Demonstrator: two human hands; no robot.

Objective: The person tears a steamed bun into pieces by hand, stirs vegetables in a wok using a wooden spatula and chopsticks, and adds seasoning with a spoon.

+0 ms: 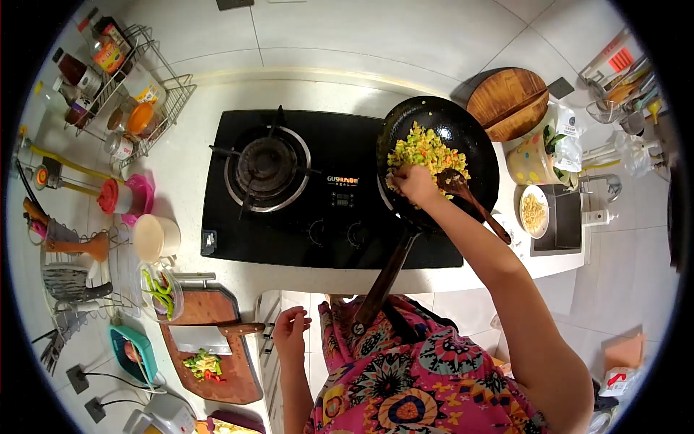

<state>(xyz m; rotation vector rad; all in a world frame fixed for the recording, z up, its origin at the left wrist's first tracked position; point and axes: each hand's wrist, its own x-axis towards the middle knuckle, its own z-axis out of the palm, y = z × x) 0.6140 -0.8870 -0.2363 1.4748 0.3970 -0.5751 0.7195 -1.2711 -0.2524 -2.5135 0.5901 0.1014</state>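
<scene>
Let your bunched right hand [413,185], contents impossible to tell, avoid the wok's [476,141] near-left rim, your left hand [290,330] loosely unfurled.

Black hob [334,155]: brand lettering "GUSHUN" [338,179] | smaller characters [353,179] beside it unreadable | bottle labels [110,56] too small to read

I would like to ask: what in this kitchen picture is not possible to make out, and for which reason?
1. Head view: whether the right hand pinches anything; the hand itself hides its fingertips.
2. Head view: the stove surface beneath the wok; the wok covers it.
3. Head view: fine print on the sauce bottles; too small.
4. Head view: the pale appliance; bottom edge cuts it off.
</scene>
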